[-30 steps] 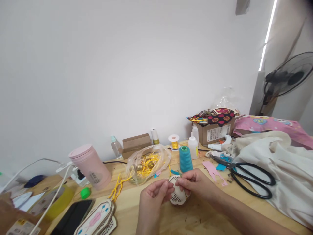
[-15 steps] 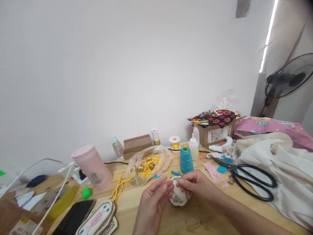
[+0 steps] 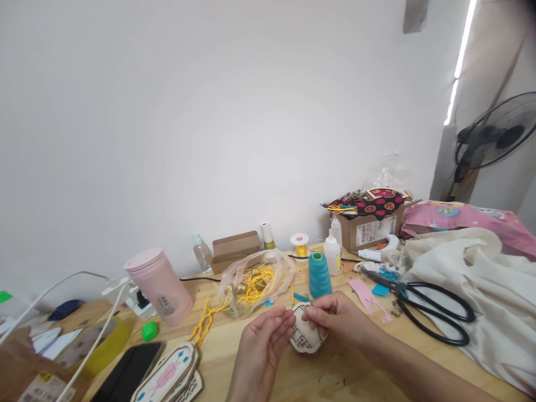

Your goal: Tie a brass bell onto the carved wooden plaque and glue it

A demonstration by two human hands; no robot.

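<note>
Thread cone (image 3: 319, 277): upright on the desk (image 3: 355, 377), with the glue bottle (image 3: 333, 260) just behind and a little to the right.
Wooden plaque (image 3: 304, 336): just in front of the thread cone; hard to judge whether resting on the desk or lifted slightly.
Plaque feel: probably light, thin and stiff, dry rather than slippery, and most fragile along the fine cut-out lattice.
Plaque hold: best taken by the plain outer rim, pinched face to back, clear of the narrow bars.
Plaque direction: patterned face toward the camera; long axis apparently running from the thread cone end back toward the person, slightly slanted.
Right hand (image 3: 340, 319): narrow grip, pinching the plaque near its right edge, in front of the thread cone.
Left hand (image 3: 262, 344): curled grip beside the plaque's left edge, in front and left of the thread cone; no telling whether pinching anything thin.
Bag of yellow cord (image 3: 257, 283): left of the thread cone.
Scissors (image 3: 400, 286): right of the thread cone, beyond the pink scrap (image 3: 363, 291).
</note>
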